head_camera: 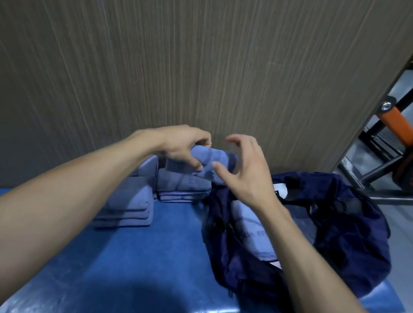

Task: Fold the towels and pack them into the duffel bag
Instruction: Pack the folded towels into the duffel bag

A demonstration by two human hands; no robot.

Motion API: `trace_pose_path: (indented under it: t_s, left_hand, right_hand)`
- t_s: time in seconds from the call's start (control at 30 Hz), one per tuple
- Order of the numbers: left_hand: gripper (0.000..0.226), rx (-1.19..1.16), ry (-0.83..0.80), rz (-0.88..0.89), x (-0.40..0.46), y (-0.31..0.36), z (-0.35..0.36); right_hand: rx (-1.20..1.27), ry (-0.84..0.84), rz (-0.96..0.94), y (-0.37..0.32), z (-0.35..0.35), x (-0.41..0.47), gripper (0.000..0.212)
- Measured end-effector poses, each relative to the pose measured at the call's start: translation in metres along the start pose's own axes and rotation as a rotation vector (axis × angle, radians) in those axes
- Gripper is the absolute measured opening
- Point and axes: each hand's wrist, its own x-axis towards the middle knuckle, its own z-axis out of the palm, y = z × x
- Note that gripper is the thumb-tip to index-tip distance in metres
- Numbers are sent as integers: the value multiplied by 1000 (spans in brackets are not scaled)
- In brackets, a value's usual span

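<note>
Blue bench (118,263) by wood wall. Left hand (183,144) pinching soft, light towel (215,157) above bag (341,237); right hand (243,166) fingers wide, empty. Best held at folded edge.

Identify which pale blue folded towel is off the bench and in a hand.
The pale blue folded towel gripped by the left hand; the others lie stacked on the blue bench.

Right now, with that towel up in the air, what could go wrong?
The left hand alone grips the folded towel; the right hand is open beside it, so the fold might slip loose. The duffel bag hangs over the edge of the blue bench and could slide off. The towel stacks nearby might get knocked.
</note>
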Motion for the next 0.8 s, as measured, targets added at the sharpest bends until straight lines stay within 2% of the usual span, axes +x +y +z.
trace_pose_path:
  t_s: [0.1, 0.17, 0.23, 0.33, 0.4, 0.47, 0.53, 0.6, 0.73, 0.8]
  left_hand:
    - [41, -17, -55, 139, 4, 35, -17]
    - [47, -36, -35, 184, 10, 54, -19]
    - [53, -101, 19, 190, 19, 69, -12]
    - [57, -196, 189, 223, 36, 85, 13]
    - [44, -174, 372, 218, 46, 93, 36]
    - [23, -216, 458, 183, 50, 104, 63]
    - [10, -229, 355, 154, 50, 116, 95]
    - [14, -182, 203, 130, 48, 123, 132]
    - [53, -48, 17, 123, 41, 121, 188]
    - [65, -45, -12, 123, 37, 116, 197]
  right_hand:
    - [22, -339, 82, 3, -33, 7, 58]
    - [24, -422, 170, 16, -50, 2, 49]
    - [119, -430, 250, 31, -64, -11, 36]
    - [274, -378, 451, 55, -80, -38, 38]
    - [304, -320, 633, 76, -87, -57, 32]
    - [294, -290, 791, 97, -87, -75, 29]
    - [274, -269, 907, 113, -82, -87, 29]
    - [308, -230, 982, 120, -77, -92, 26]
    - [331, -232, 1093, 125, -67, -97, 25]
    - [316, -234, 1120, 124, -66, -99, 26]
